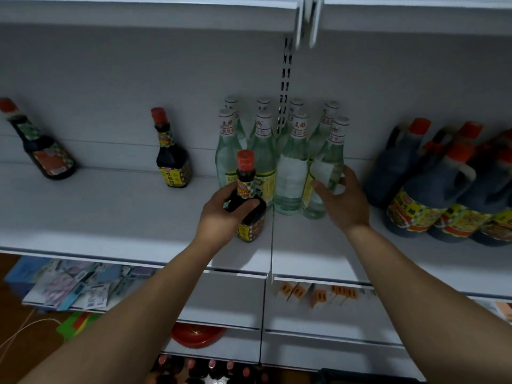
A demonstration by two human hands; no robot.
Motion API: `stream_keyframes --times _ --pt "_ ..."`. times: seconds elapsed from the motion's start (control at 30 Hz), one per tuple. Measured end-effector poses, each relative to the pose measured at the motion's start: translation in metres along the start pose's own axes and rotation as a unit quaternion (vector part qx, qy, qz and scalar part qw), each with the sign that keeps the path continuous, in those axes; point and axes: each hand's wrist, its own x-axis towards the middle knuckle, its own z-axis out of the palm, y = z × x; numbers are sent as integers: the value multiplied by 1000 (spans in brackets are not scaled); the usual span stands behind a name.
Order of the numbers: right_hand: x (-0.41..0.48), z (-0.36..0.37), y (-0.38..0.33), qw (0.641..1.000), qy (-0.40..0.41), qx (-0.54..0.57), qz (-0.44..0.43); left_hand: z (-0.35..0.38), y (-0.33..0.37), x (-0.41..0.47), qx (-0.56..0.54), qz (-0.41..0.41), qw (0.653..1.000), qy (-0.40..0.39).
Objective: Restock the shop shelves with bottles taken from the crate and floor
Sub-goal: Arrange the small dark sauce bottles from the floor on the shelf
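The shelf has its widest open stretch on the left, running from its near lip back to the rear panel. Only two small dark bottles stand there, well apart: one far left and one nearer the middle. The shelf above hangs low over everything (little headroom over the tall caps).

My left hand grips a third small dark sauce bottle round its shoulder, fingers curled over the near side and the red cap standing free above them. It is upright, near the front lip and just in front of the clear bottles; I cannot tell whether its base rests on the shelf or hangs just over it.

The clear bottles number eight, packed in two rows of four, against the slotted upright at the back. My right hand is cupped round the near right one, thumb across its near face and fingers round its right side.

A narrow strip of bare shelf separates that hand from the big dark jugs on the right; I count at least four orange caps, but the far ones blur together.

Below, a lower shelf holds loose packets on the left and small orange boxes on the right, a red bowl lies lower, and red-capped bottles crowd the bottom edge.
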Motion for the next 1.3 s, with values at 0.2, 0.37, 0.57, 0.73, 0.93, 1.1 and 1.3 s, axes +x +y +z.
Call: stream_keyframes --times 0.2,0.37,0.57,0.73,0.93,1.1,1.3 --pt "-5 6 -5 1000 11 8 19 -4 2 1 8 2 1000 -24" --pt "-35 17 -9 992 82 -27 96 -17 6 3 17 7 997 -69" --pt "-101 64 -31 996 89 -15 7 -74 -5 25 18 22 1000 2" --pt "-115 97 -50 996 -29 -75 34 -127 -28 69 32 21 994 99" --pt "-122 120 -60 995 -5 -72 70 -153 -48 118 55 -37 997 27" --pt "-128 141 -66 993 -9 -93 68 -154 -61 150 44 -18 999 -22" --pt "-124 187 -81 995 -30 -87 48 -163 -67 160 24 29 996 -75"
